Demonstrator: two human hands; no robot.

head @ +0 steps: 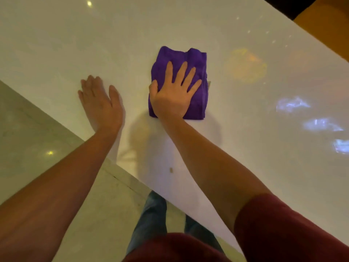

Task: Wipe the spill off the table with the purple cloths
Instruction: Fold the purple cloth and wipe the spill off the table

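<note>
The purple cloth (pixel 179 59) is folded into a thick pad with soft bumps and a few creases. It lies flat on the white counter (pixel 56 44), near the middle, a bit back from the near edge. It looks like one bundle; I cannot tell if more than one cloth is in it.

The right hand (pixel 174 95) lies on top of the cloth, palm down, fingers (pixel 184 71) spread wide and pointing to the far side. Its grip is open and flat; it presses on the cloth and does not pinch it. The arm is stretched out straight, with a dark red sleeve (pixel 283 224) near the shoulder.

The left hand (pixel 100 103) lies flat on the counter, left of the cloth and apart from it. Its fingers are together and its grip is open, holding nothing.

A faint wet smear (pixel 139 135) shows on the counter just near the cloth.
</note>
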